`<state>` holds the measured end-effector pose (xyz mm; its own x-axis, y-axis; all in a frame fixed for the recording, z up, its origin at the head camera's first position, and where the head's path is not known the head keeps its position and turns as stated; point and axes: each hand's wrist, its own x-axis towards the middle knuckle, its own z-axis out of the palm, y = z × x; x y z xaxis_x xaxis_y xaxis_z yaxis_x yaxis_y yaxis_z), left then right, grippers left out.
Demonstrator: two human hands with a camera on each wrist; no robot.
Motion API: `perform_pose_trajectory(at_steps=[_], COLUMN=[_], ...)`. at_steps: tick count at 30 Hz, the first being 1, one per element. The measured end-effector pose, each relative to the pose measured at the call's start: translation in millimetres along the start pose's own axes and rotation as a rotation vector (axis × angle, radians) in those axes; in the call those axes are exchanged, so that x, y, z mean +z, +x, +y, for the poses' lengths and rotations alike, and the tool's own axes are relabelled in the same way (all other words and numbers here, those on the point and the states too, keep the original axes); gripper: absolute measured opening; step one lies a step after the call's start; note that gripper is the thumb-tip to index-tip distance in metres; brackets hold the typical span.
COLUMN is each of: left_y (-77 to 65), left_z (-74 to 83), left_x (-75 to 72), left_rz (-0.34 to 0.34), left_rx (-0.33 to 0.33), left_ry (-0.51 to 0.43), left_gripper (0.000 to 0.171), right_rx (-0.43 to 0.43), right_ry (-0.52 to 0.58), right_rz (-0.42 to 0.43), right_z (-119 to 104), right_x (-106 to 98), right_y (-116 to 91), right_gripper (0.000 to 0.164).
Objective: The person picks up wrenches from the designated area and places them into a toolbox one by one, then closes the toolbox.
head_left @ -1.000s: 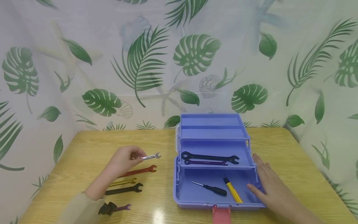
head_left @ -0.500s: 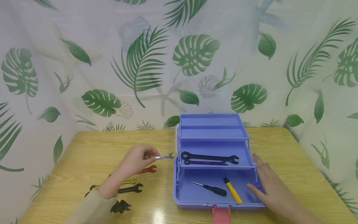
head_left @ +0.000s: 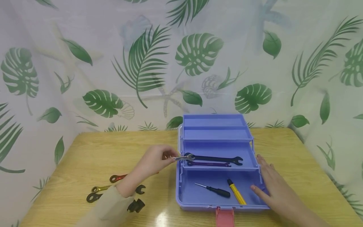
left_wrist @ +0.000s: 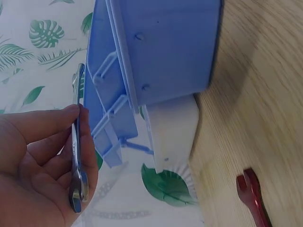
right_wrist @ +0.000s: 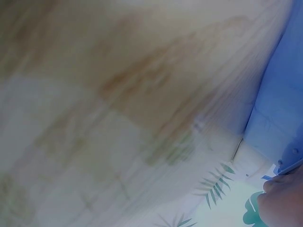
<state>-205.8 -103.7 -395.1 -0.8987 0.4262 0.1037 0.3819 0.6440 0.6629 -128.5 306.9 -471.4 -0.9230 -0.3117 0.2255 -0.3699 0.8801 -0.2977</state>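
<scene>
My left hand [head_left: 156, 160] pinches a small silver combination wrench [head_left: 181, 158] between thumb and fingers. Its open end hangs over the left side of the middle tray of a blue-purple toolbox [head_left: 198, 207]. In the left wrist view, the silver wrench [left_wrist: 75, 146] crosses the fingers beside the toolbox wall [left_wrist: 175, 47]. A large black wrench [head_left: 215, 159] and a small purple wrench [head_left: 210, 164] lie in that tray. My right hand [head_left: 276, 187] rests against the toolbox's right side, fingers extended, thumb over the rim.
A black-handled screwdriver [head_left: 218, 191] and a yellow tool [head_left: 237, 193] lie in the toolbox bottom. Left on the wooden table [head_left: 158, 214], partly under my forearm, are red [head_left: 115, 178], yellow [head_left: 97, 189] and black [head_left: 93, 197] wrenches. A pink latch [head_left: 225, 217] hangs in front.
My left hand has moved right with the silver wrench, from above the table to the tray's left edge. My right hand has stayed at the toolbox's side.
</scene>
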Motion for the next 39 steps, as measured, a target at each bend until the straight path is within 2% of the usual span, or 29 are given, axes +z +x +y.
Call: perform_pose_trajectory(at_steps=[12,28,39], left_y=[23.8,45.0,56.5], left_z=[16.6,35.9,43.4], left_x=[16.7,39.7,53.5], left_rz=[-0.04,-0.085,-0.133], left_rx=[0.114,0.154,0.15], left_ry=[0.008,-0.011,-0.042], left_gripper=[0.011,0.014,0.014], right_rx=[0.007,0.035,0.016], right_ry=[0.004,0.006,0.01], right_rz=[-0.017,-0.052,-0.032], right_z=[0.3,0.5,1.6], right_x=[-1.5,-1.0,0.5], right_y=[2.4,1.7,0.7], right_gripper=[0.096,0.096,0.097])
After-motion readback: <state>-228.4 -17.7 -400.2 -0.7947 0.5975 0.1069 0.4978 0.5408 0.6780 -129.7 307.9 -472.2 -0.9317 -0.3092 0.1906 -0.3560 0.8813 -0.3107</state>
